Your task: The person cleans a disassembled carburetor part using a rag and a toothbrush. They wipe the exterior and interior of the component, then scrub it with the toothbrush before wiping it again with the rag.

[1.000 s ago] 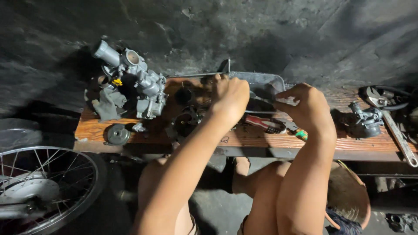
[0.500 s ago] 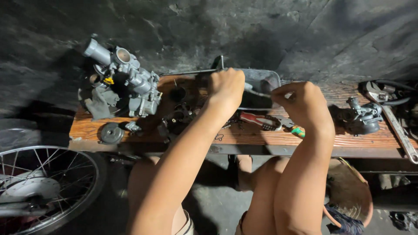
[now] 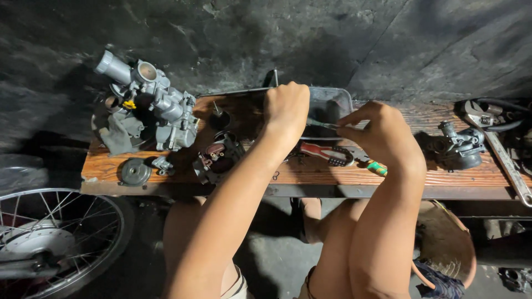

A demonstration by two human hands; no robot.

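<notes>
A narrow wooden bench (image 3: 388, 177) stands against a dark, rough concrete wall, with the person's knees below its near edge. Nearest, a spoked wheel (image 3: 50, 243) lies low to the left of the left arm, cut off by the frame edge. The left hand (image 3: 285, 108) is closed in a fist over something it hides completely; what it grips cannot be made out. The right hand (image 3: 379, 130), just beside it, pinches a thin metal tool (image 3: 321, 124) whose tip runs toward the left fist. Under the hands lie red-handled pliers (image 3: 327, 154) and a green screwdriver handle (image 3: 376, 167), partly covered. Left of the fist sits a dark carburettor part (image 3: 217, 160); farther left, a grey engine assembly (image 3: 147, 108). Behind the hands, a dark tray (image 3: 332, 102) is largely obscured. Right of the right hand, a small casting (image 3: 460, 147) sits in shadow.
</notes>
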